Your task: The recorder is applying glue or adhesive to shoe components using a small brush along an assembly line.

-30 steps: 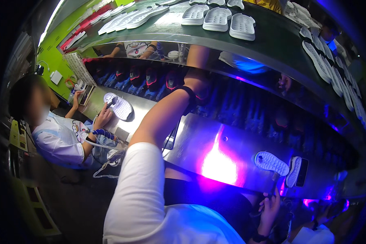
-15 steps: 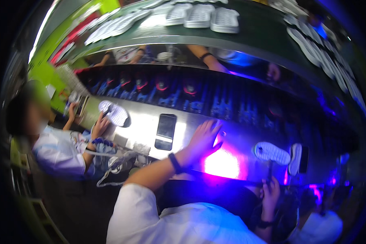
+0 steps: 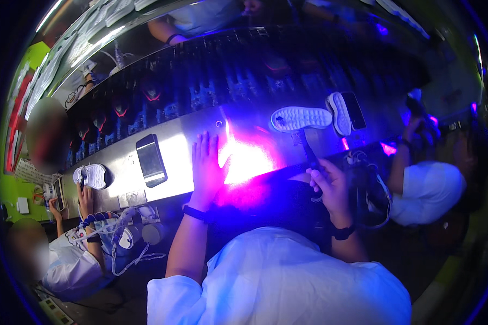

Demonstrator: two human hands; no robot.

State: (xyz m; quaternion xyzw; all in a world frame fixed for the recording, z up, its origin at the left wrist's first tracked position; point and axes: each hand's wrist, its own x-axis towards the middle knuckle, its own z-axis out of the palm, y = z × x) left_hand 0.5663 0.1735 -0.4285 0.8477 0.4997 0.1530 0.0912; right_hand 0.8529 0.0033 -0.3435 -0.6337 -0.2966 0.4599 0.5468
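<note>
My left hand (image 3: 205,169) lies flat at the metal table's near edge, fingers stretched out and pointing away, beside a glaring pink-violet patch of light. It holds nothing. In my right hand (image 3: 331,187) is a slim dark brush (image 3: 308,150), gripped by its handle. Its bristled head is close to the near side of a white shoe sole (image 3: 303,118); whether they touch I cannot tell. A second white sole (image 3: 339,115) stands on its side just right of the first, against a dark phone (image 3: 354,110).
Another phone (image 3: 152,160) lies on the metal table (image 3: 181,130) left of my left hand. At the left, a co-worker handles a white sole (image 3: 94,176); another co-worker (image 3: 431,189) sits at the right. Behind the table runs a dark row of racks with red-lit parts (image 3: 152,92).
The view has turned, shifting the table up and leftward. My left hand's fingers, spread before, are now closer together. My right hand has brought the brush up nearer the sole.
</note>
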